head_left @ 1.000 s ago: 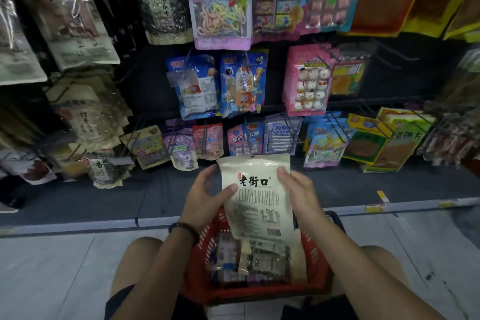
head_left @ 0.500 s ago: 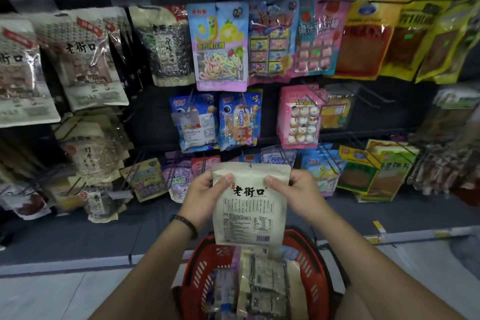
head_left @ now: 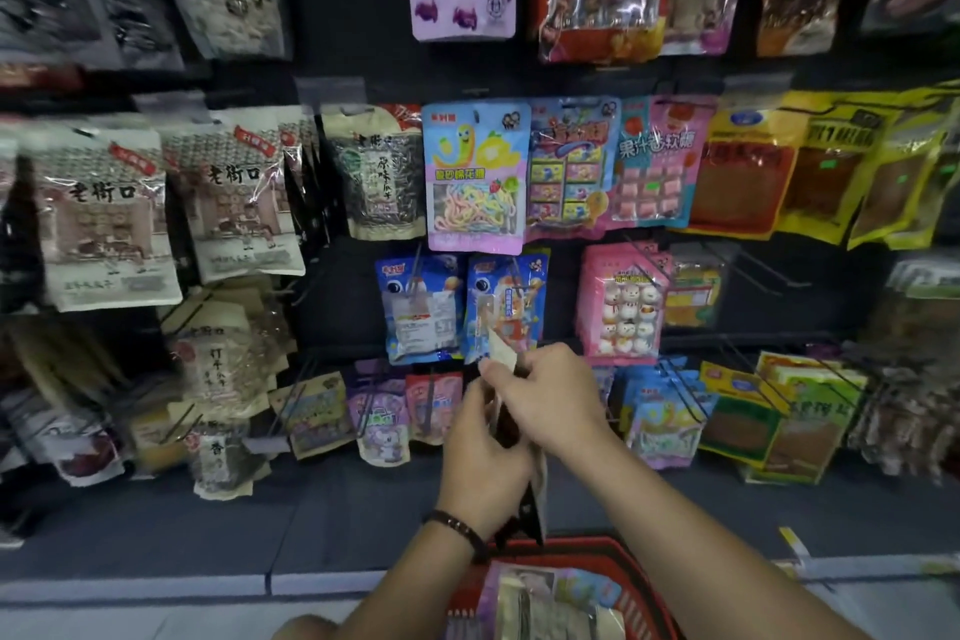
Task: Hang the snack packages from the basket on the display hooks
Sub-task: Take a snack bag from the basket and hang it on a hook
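Both my hands hold one beige snack package [head_left: 502, 353] turned edge-on, so only its top corner and a thin lower edge show. My left hand [head_left: 483, 457] grips its side from the left. My right hand [head_left: 545, 395] pinches its top and covers most of it. Below them sits the red basket [head_left: 631, 556] with several more packets inside. Matching beige packages [head_left: 106, 218] hang on the hooks at the left of the display wall.
The dark display wall carries rows of hanging snack bags: yellow bags [head_left: 831, 172] at the right, pink and blue candy bags [head_left: 475, 177] in the middle. Bare wire hooks [head_left: 769, 270] stick out at the right of the pink bag. A grey floor strip runs below.
The camera has tilted upward, showing higher rows. The package, flat and facing me before, has been raised and turned edge-on between my hands, which have closed together.
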A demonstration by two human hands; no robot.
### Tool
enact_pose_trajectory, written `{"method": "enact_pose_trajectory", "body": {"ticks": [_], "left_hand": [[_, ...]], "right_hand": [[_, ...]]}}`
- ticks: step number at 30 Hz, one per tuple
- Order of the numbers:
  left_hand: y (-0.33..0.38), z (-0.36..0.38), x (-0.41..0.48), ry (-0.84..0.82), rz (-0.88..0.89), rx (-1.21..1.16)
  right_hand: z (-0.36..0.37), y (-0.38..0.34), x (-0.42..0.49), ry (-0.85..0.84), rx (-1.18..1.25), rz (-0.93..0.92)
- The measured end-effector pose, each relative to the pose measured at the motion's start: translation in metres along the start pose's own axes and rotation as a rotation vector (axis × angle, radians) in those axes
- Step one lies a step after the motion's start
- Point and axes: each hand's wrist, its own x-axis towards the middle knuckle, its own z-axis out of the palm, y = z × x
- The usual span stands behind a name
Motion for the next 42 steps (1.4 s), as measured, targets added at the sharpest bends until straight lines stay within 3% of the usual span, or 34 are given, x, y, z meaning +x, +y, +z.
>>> {"method": "enact_pose_trajectory", "body": {"ticks": [4, 5, 9, 10, 15, 23, 31, 35, 37, 42], "left_hand": [[0.002, -0.024, 0.018, 0.212, -0.017, 0.047], [0.005, -0.030, 0.022, 0.243, -0.033, 0.046], [0.013, -0.055, 0.041, 0.211, -0.114, 0.002], [0.012, -0.063, 0.047, 0.187, -0.131, -0.020], [0.022, -0.102, 0.065, 0.141, -0.144, -0.196], [0.047, -0.180, 0.088, 0.140, -0.109, -0.164], [0.049, -0.279, 0.155, 0.514, -0.109, 0.034], [0.051, -0.302, 0.170, 0.710, 0.031, 0.461], [0.048, -0.302, 0.173, 0.671, 0.134, 0.638], [0.025, -0.308, 0.195, 0.555, 0.167, 0.782]], "right_hand": [[-0.011, -0.014, -0.001, -0.297, 0.087, -0.103], [-0.012, -0.012, 0.004, -0.288, 0.123, -0.100], [-0.019, 0.002, 0.042, 0.049, 0.130, 0.012], [-0.021, 0.003, 0.050, 0.054, 0.145, 0.062], [-0.014, -0.011, 0.070, -0.267, 0.606, 0.202], [0.027, -0.065, 0.100, -0.308, 0.463, -0.003], [0.091, -0.172, 0.149, -0.310, 0.482, -0.102], [0.116, -0.217, 0.180, -0.272, 0.406, -0.159], [0.127, -0.237, 0.196, -0.254, 0.357, -0.180], [0.165, -0.272, 0.239, -0.248, 0.395, -0.162]]}}
